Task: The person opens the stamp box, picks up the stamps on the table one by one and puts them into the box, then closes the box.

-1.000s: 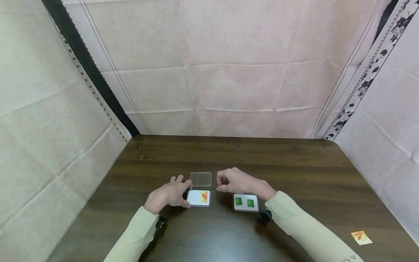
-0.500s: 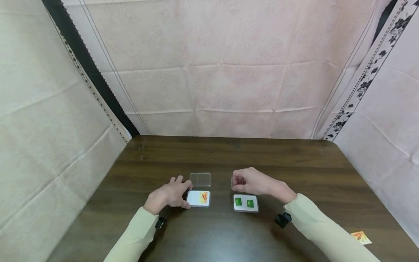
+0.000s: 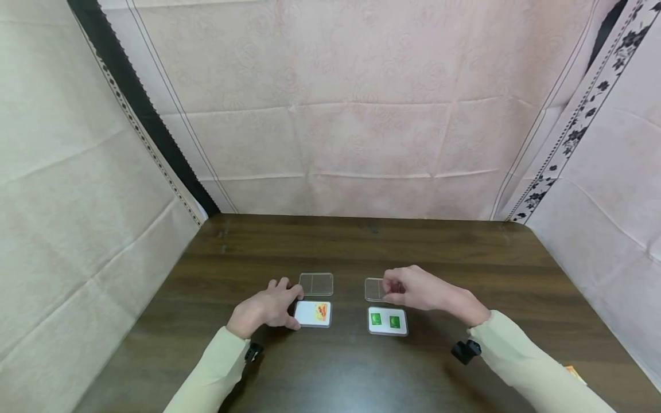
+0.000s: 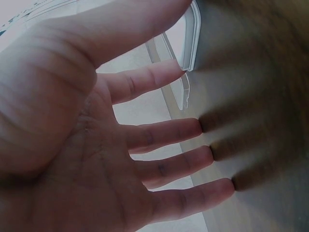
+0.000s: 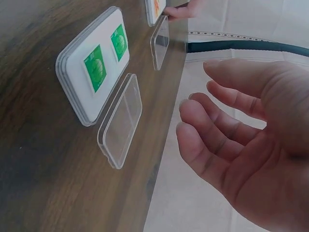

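My left hand rests on the table, fingers straight and spread. Its thumb and index fingertip are right at the left end of a flat clear case with a white insert and one orange picture stamp. Just behind that case lies a clear plastic lid. Bent loosely, the fingers of my right hand hold nothing and hover by a second clear lid, apart from it in the right wrist view. Before this lid sits a second case with two green picture stamps on white.
A small orange paper piece lies at the right of the brown wooden table, mostly behind my right sleeve. Pale cloth hangs along the back and both sides. Each wrist wears a black camera.
My right hand has moved right, to beyond the case with green stamps, and let go of a clear lid, which now lies behind that case. The left hand has stayed in place.
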Demonstrator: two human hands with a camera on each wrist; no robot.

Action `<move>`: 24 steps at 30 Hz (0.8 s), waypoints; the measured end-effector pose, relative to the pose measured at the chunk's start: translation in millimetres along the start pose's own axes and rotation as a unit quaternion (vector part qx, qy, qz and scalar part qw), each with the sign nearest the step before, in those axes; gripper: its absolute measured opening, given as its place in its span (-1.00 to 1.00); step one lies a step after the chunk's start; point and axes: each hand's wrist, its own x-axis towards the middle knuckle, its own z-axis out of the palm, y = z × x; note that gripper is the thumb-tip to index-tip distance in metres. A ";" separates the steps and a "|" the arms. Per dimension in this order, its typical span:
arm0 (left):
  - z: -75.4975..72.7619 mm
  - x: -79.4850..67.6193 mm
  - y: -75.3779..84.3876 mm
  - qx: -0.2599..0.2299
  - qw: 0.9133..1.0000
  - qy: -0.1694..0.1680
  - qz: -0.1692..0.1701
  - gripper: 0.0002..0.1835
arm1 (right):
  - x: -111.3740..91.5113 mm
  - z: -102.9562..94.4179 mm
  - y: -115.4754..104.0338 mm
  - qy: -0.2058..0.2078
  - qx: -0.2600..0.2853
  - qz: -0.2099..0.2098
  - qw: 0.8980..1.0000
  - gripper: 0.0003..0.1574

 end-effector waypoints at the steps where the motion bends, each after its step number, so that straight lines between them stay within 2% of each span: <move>1: -0.1 -0.1 0.2 0.000 1.000 0.000 0.000 -0.36 | -1.6 0.1 0.9 -0.001 0.002 0.005 1.000 -0.85; 24: -1.1 -0.7 0.4 0.003 1.000 -0.002 0.000 -0.38 | -43.0 -15.5 19.8 0.024 -0.048 -0.007 0.999 -0.86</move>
